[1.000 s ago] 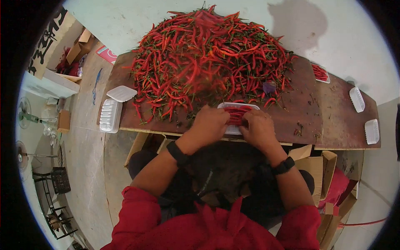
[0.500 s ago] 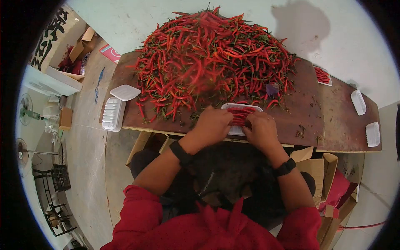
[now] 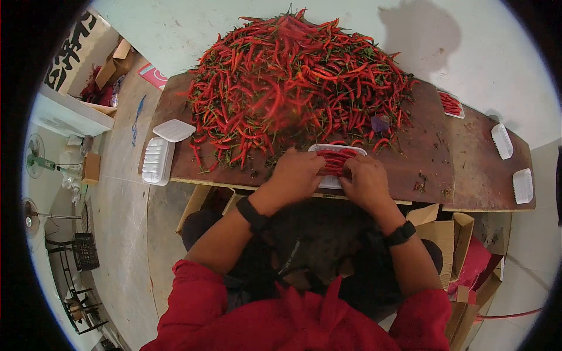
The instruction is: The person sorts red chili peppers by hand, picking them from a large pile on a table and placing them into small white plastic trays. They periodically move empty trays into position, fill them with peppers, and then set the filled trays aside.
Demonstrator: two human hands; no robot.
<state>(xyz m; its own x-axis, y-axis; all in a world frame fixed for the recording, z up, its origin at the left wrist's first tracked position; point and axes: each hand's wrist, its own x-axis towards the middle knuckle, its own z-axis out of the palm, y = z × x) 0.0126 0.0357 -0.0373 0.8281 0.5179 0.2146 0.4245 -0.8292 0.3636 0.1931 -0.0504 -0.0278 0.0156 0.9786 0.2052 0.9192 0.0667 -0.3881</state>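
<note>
At the table's front edge, a white plastic tray (image 3: 329, 183) holds a row of red chili peppers (image 3: 335, 159) lying side by side. My left hand (image 3: 297, 174) is over the tray's left side, its curled fingers closed on the left ends of the chilies. From the other side, my right hand (image 3: 365, 180) has bent fingers closed on their right ends. The fingertips are partly hidden among the chilies. Just beyond the tray rises a large pile of red chilies (image 3: 304, 82) with green stems.
Stacked white trays (image 3: 158, 161) and one tilted tray (image 3: 174, 130) are at the table's left end. To the right are a filled tray (image 3: 451, 105) and two white trays (image 3: 501, 141) near the wall. Cardboard boxes (image 3: 436, 240) stand below the brown table (image 3: 424, 152).
Both hands stay at the tray with almost the same grip on the chilies. The whole view has shifted very slightly.
</note>
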